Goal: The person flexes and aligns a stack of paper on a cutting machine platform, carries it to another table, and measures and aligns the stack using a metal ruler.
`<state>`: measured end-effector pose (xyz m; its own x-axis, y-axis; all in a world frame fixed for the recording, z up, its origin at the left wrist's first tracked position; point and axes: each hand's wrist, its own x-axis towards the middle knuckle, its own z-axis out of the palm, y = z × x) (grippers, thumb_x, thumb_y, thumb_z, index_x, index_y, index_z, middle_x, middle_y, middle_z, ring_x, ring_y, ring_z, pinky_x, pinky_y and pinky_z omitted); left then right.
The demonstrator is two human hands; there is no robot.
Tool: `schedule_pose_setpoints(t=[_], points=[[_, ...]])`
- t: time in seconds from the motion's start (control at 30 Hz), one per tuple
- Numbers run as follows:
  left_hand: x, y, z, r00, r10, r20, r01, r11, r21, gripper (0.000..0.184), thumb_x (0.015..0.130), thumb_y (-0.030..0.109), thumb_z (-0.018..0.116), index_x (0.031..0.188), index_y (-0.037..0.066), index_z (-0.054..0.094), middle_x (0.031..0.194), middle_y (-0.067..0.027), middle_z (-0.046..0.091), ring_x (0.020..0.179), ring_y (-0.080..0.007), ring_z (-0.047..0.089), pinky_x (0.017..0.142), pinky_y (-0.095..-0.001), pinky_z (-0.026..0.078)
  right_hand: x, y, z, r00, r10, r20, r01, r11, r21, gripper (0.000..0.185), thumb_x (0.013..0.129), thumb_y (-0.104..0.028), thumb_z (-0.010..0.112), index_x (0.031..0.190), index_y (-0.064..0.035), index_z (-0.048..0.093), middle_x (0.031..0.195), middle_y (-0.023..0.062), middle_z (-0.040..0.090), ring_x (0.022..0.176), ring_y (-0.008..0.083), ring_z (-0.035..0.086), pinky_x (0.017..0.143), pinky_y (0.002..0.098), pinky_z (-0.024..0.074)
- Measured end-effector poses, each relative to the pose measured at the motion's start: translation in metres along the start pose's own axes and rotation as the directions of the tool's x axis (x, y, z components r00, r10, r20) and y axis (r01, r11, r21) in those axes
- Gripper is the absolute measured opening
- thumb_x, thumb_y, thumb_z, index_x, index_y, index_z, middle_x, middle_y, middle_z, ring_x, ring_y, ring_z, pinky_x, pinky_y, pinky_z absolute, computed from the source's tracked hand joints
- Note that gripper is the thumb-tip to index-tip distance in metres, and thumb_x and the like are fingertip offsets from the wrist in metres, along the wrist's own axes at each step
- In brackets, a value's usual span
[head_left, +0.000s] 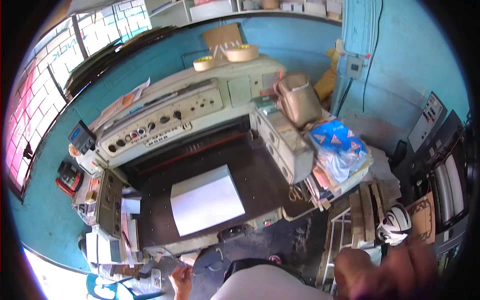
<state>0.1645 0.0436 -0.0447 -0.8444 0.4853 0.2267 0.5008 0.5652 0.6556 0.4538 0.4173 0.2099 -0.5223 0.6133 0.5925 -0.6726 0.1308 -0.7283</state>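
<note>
Right up by the lens is the right hand (382, 275), too blurred to tell whether its fingers hold anything, while the left hand (181, 281) pinches one pair of thin-rimmed, clear-lensed eyeglasses (216, 266) in front of the pale-green metal machine (239, 91). I'd guess they're light, stiff and fragile (slippery lenses too), so grab the bridge. Also counted: one white rectangular paper stack (207, 207), two tan tape rolls (242, 53).
</note>
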Motion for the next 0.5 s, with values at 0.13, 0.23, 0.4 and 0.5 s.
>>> schedule_pose_setpoints(t=[0.13, 0.23, 0.4, 0.5], points=[[0.01, 0.0, 0.022, 0.996, -0.088, 0.016, 0.089, 0.962, -0.26, 0.006, 0.08, -0.002, 0.064, 0.081, 0.0, 0.07, 0.071, -0.011, 0.069, 0.065, -0.0205, 0.069, 0.062, -0.0311, 0.053, -0.001, 0.013, 0.043, 0.972, 0.031, 0.232, -0.031, 1.0, -0.004, 0.039, 0.099, -0.02, 0.045, 0.127, 0.0061, 0.053, 0.123, 0.0178, 0.06, 0.114, 0.0256, 0.057, 0.104, 0.0379, 0.0413], [-0.006, -0.008, 0.017, 0.997, -0.049, 0.059, 0.059, 0.984, -0.169, 0.012, 0.081, -0.004, 0.062, 0.087, -0.001, 0.071, 0.076, -0.0125, 0.07, 0.069, -0.0215, 0.071, 0.065, -0.0307, 0.054, -0.003, 0.011, 0.058, 0.962, -0.007, 0.274, 0.0, 1.0, 0.023, 0.039, 0.099, -0.022, 0.044, 0.124, 0.0061, 0.054, 0.121, 0.0184, 0.06, 0.111, 0.0257, 0.058, 0.104, 0.0377, 0.0415], [-0.015, 0.013, 0.021, 0.995, -0.06, 0.077, 0.076, 0.971, -0.229, 0.014, 0.082, -0.004, 0.061, 0.09, 0.001, 0.071, 0.077, -0.0132, 0.071, 0.071, -0.0218, 0.071, 0.065, -0.0309, 0.054, -0.012, 0.002, 0.068, 0.941, -0.086, 0.329, 0.059, 0.994, 0.09, 0.04, 0.099, -0.025, 0.043, 0.12, 0.0061, 0.055, 0.118, 0.0192, 0.061, 0.107, 0.026, 0.059, 0.103, 0.0375, 0.0417], [-0.037, -0.01, 0.048, 0.996, -0.041, 0.077, 0.058, 0.97, -0.236, 0.013, 0.083, -0.004, 0.061, 0.089, 0.0, 0.071, 0.076, -0.0122, 0.07, 0.068, -0.0203, 0.07, 0.064, -0.0312, 0.054, -0.019, -0.002, 0.081, 0.908, -0.107, 0.405, 0.04, 0.985, 0.169, 0.04, 0.099, -0.027, 0.042, 0.117, 0.0061, 0.055, 0.115, 0.0198, 0.061, 0.105, 0.0262, 0.059, 0.102, 0.0374, 0.0418]])
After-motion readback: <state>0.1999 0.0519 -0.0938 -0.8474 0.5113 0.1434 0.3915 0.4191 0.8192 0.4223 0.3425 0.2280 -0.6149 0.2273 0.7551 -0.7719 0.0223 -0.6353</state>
